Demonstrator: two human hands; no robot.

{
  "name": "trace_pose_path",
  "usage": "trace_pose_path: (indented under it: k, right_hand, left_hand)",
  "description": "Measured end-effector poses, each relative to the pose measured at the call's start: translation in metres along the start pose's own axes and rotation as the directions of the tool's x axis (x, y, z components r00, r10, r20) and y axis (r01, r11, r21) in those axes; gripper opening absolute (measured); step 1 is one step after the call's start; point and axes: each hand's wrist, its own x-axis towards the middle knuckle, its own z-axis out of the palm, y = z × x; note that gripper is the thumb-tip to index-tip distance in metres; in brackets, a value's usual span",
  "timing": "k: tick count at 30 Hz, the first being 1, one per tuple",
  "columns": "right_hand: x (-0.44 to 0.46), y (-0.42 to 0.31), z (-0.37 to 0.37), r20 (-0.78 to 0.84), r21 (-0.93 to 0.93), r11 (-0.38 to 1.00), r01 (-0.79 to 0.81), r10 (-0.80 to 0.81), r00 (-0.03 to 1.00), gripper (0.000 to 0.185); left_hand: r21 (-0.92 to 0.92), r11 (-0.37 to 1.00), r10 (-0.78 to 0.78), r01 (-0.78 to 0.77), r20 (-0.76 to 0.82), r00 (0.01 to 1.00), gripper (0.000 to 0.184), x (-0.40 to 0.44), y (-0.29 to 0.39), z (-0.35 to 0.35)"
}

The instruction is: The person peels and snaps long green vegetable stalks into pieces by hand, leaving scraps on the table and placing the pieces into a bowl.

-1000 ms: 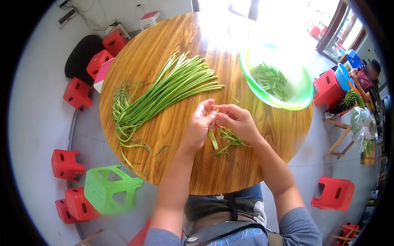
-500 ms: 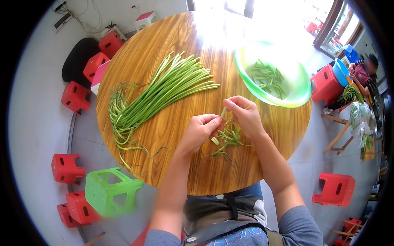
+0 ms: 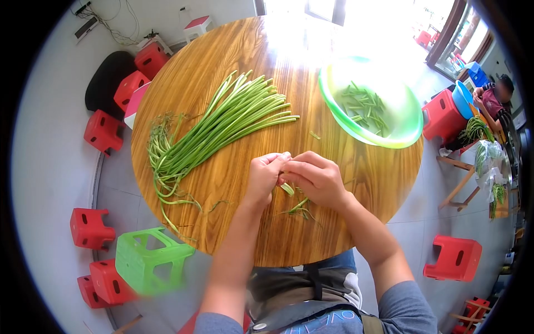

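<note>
In the head view, a close pinch and light pull seemed best for so slender a stem (image 3: 287, 189). My left hand (image 3: 262, 177) grasped it above the bench (image 3: 233, 239), right of the long bundle (image 3: 222, 122). My right hand (image 3: 318, 178) arched against it, fingertips inward; whether it gripped, I couldn't tell.

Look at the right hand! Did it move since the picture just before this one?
Yes. Judged against the green bowl, the right hand moved away from it, to the left and back.
</note>
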Motion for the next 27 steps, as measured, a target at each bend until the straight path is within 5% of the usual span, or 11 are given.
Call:
trace_pose_path:
  k: [1,3,4,5,8,12,15,18,19,23,27]
  right_hand:
    - [0.0,0.002,0.002,-0.052,-0.039,0.999,0.037,-0.039,0.998,0.01]
    - [0.001,0.011,-0.002,-0.112,0.23,0.913,-0.337,0.369,0.923,0.007]
    - [0.003,0.013,-0.007,-0.098,0.362,0.793,-0.49,0.555,0.826,0.006]
    - [0.005,0.011,-0.016,0.039,0.627,0.502,-0.596,0.744,0.667,0.009]
    - [0.009,0.019,-0.028,0.342,0.867,0.003,-0.498,0.722,0.601,0.012]
    - [0.004,0.025,-0.025,0.532,0.845,-0.317,-0.43,0.57,0.626,0.016]
    - [0.005,0.023,-0.027,0.505,0.825,-0.17,-0.539,0.65,0.568,0.021]
    - [0.004,0.021,-0.017,0.336,0.628,0.262,-0.733,0.758,0.559,0.024]
    - [0.006,0.015,-0.011,0.228,0.486,0.491,-0.723,0.727,0.647,0.023]
    - [-0.002,0.02,-0.002,0.223,0.496,0.574,-0.651,0.641,0.735,0.021]
    - [0.008,0.016,-0.014,0.096,0.419,0.521,-0.744,0.789,0.606,0.02]
  left_hand:
    - [-0.06,0.997,-0.055,0.055,0.001,0.998,0.02,0.0,0.004,0.0]
    - [-0.176,0.969,-0.171,0.172,0.018,0.985,0.019,-0.004,0.017,0.004]
    - [-0.167,0.969,-0.182,0.184,0.026,0.983,0.019,-0.006,0.021,0.008]
    - [-0.16,0.968,-0.19,0.192,0.031,0.981,0.019,-0.007,0.025,0.013]
    - [-0.111,0.972,-0.194,0.207,0.117,0.974,0.02,-0.007,0.025,0.013]
    - [-0.254,0.926,-0.254,0.278,0.124,0.959,0.021,-0.003,0.017,0.007]
    - [-0.277,0.934,-0.212,0.226,0.081,0.974,0.023,-0.006,0.025,0.011]
    - [-0.256,0.943,-0.204,0.211,0.055,0.977,0.026,-0.004,0.019,0.009]
    - [-0.235,0.952,-0.194,0.197,0.035,0.98,0.025,-0.003,0.019,0.011]
    - [-0.11,0.986,-0.124,0.128,0.043,0.991,0.023,-0.003,0.016,0.012]
    - [0.242,0.957,-0.19,0.161,0.099,0.977,0.022,-0.006,0.016,0.01]
